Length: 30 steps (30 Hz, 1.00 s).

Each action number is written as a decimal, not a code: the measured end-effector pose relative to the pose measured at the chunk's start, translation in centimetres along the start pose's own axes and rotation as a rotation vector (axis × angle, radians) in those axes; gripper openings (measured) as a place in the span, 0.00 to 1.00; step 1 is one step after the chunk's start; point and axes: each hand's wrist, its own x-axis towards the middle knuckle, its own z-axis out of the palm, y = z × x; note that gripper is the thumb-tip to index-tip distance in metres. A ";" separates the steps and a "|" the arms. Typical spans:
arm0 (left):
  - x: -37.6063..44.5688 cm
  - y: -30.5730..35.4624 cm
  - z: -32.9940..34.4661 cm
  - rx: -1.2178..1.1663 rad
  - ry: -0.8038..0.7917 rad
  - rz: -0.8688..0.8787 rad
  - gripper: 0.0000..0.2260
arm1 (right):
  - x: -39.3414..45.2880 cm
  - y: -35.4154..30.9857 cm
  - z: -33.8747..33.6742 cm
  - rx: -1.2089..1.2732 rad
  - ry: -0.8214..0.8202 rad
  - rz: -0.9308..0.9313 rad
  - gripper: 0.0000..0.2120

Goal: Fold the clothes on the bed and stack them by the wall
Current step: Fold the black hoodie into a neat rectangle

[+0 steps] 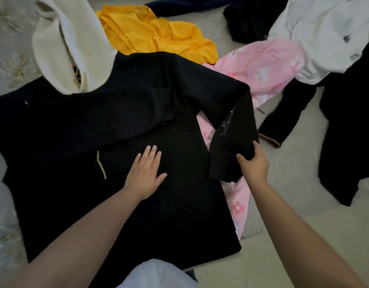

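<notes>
The black sweater (117, 163) lies spread across the bed (293, 215). The left hand (145, 173) presses flat on its middle, fingers spread; the right hand (253, 163) pinches the cuff of its right sleeve (231, 129), over pink floral fabric (262, 69).

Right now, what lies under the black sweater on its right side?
Pink flowered cloth shows from under the black sweater edge, beside the sleeve that the right hand grips. How far it runs beneath is covered.
</notes>
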 end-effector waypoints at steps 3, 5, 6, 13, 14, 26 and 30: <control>-0.1 0.8 1.3 0.104 -0.131 -0.061 0.30 | 1.4 1.5 -2.3 -0.319 -0.106 -0.187 0.23; -0.2 1.2 1.4 0.110 -0.143 -0.094 0.30 | 2.4 2.3 -4.1 -0.510 -0.137 -0.269 0.19; -0.1 1.4 1.3 0.108 -0.149 -0.101 0.30 | 2.9 2.3 -4.9 -0.536 -0.130 -0.301 0.18; -1.0 0.0 -1.7 -0.392 0.019 -0.090 0.26 | 2.7 -5.9 -5.7 0.608 -0.213 -0.018 0.10; -1.5 -0.9 -2.4 -0.492 0.107 -0.122 0.25 | 2.1 -7.9 -5.0 0.721 -0.249 0.015 0.10; -13.4 -20.1 -5.5 -0.863 0.562 -0.614 0.19 | -16.4 -28.0 16.1 0.565 -0.642 -0.292 0.16; -16.2 -24.7 -3.5 -0.914 0.541 -0.737 0.21 | -20.3 -25.8 21.7 -0.313 -0.868 -0.516 0.27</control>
